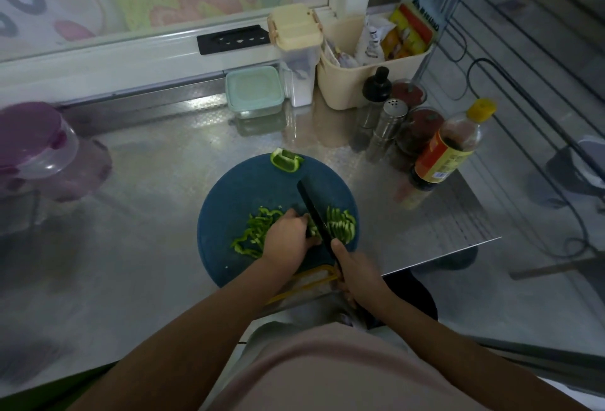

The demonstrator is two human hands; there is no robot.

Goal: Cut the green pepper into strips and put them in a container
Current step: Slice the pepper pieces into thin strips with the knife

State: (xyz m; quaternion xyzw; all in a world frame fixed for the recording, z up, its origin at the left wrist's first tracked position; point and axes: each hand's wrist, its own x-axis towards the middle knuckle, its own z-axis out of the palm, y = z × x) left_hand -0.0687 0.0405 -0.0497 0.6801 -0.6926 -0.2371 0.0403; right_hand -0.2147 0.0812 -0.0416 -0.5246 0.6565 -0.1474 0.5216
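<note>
A round blue cutting board (229, 207) lies on the steel counter. My left hand (288, 235) presses down on a piece of green pepper, mostly hidden under my fingers. My right hand (355, 271) grips the handle of a black knife (314, 211), whose blade stands on the board right beside my left fingertips. Cut pepper strips lie in one pile (253, 234) left of my left hand and another pile (342, 222) right of the blade. An uncut pepper chunk (285, 159) rests at the board's far edge. A lidded mint-green container (254, 91) stands at the back.
A purple-lidded clear tub (36, 145) sits at the left. Bottles, a shaker (388, 127) and a sauce bottle (448, 145) crowd the right side behind the board. A cream basket (360, 70) with packets stands at the back. The counter's edge (458, 252) runs just right of the board.
</note>
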